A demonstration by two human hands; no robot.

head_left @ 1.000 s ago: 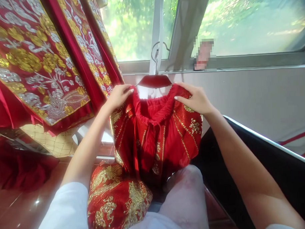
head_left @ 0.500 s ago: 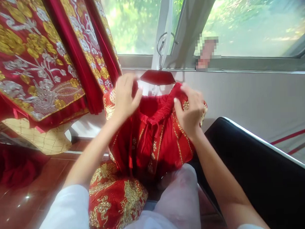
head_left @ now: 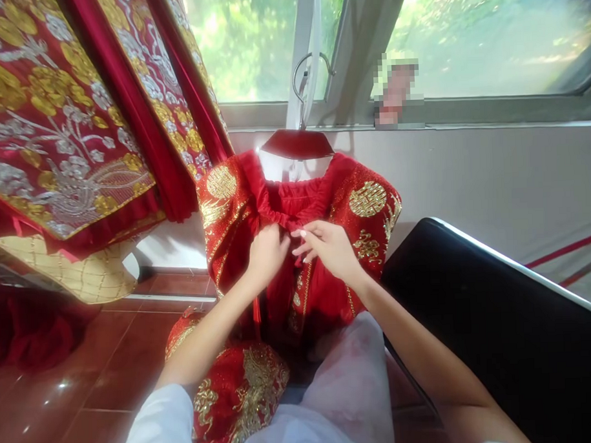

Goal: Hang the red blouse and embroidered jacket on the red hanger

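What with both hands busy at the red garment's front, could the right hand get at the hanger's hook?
Probably yes. The right hand has its fingers on the front of the red garment, and the hook hangs just above it with nothing between them but open air.

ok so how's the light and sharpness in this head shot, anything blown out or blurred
Head view: daylight washes out the window glass, while the red gold-embroidered garment stays evenly lit; left hand and right hand look fairly sharp; a pixelated patch sits below the glass; a small glint shows on the red floor tiles.
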